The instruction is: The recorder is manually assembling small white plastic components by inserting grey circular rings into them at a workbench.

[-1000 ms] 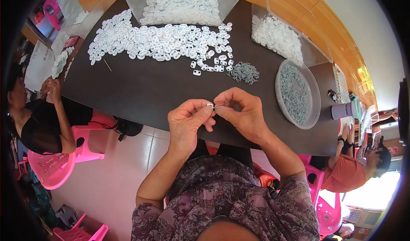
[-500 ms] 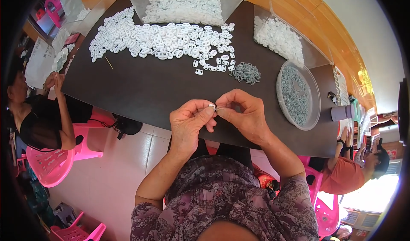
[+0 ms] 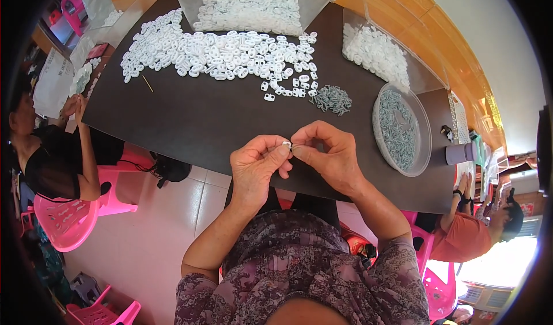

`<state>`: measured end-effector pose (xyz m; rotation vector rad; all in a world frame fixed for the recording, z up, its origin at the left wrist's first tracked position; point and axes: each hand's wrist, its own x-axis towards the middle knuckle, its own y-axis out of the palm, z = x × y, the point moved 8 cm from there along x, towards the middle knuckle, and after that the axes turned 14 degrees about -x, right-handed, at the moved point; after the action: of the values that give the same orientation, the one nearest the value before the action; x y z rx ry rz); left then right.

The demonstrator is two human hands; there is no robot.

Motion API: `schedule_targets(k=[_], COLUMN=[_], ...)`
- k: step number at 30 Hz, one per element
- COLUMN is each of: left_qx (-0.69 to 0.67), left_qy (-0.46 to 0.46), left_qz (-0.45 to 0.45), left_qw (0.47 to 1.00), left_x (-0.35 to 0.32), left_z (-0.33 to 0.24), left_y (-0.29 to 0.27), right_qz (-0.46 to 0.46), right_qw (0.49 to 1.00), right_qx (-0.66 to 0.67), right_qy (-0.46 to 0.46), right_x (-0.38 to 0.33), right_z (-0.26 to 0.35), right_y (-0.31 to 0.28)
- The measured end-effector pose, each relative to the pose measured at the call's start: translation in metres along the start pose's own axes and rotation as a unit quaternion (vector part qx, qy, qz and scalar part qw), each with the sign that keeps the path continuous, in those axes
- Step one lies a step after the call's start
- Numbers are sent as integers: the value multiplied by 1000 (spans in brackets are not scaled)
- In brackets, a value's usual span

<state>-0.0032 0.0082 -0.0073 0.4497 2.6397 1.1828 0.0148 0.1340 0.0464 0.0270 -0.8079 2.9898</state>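
Observation:
Over the near edge of the dark table, my left hand (image 3: 256, 161) pinches a small white plastic piece (image 3: 286, 144) between thumb and forefinger. My right hand (image 3: 328, 155) meets it there, thumb and forefinger closed at the piece; whatever tiny item they grip is hidden by the fingertips. Farther off lies a broad spread of white oval plastic pieces with two holes (image 3: 224, 54). Several stray ones sit at its near right end, beside a small heap of grey screws (image 3: 332, 99).
A round clear tub (image 3: 427, 146) of screws stands at the right. Clear bins (image 3: 178, 5) of white pieces line the back. A thin brass-coloured stick (image 3: 148, 84) lies at left. Other people sit at both sides, one by a pink chair (image 3: 69, 218), one in orange (image 3: 458, 236).
Both hands keep nearly the same place and pinch. The view has shifted very slightly; nothing else has visibly moved.

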Motion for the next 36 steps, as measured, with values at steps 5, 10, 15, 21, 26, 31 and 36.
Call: schedule_targets(k=[5,10,15,21,26,31,36], left_qx=[23,9,8,-3,-11,10,14], left_qy=[32,62,71,59,51,62,83], left_qz=[5,-6,-8,-26,-24,-20,-23], left_qw=[999,998,997,998,998,998,996], left_x=[-3,-3,-4,-4,-4,-4,-9], left_z=[2,0,-3,-3,-1,-1,0], left_y=[0,-2,-2,-3,-3,-2,-1], right_qz=[-4,-25,-25,-24,-34,-66,-94], right_qw=[1000,999,999,998,998,996,983], right_qx=[-16,-21,47,57,49,-14,-103], right_qy=[-2,-23,2,-15,-20,-55,-117], right_x=[0,1,0,0,-1,0,-1], right_z=[2,5,2,3,-6,-3,7], right_y=[0,3,7,6,8,7,8])
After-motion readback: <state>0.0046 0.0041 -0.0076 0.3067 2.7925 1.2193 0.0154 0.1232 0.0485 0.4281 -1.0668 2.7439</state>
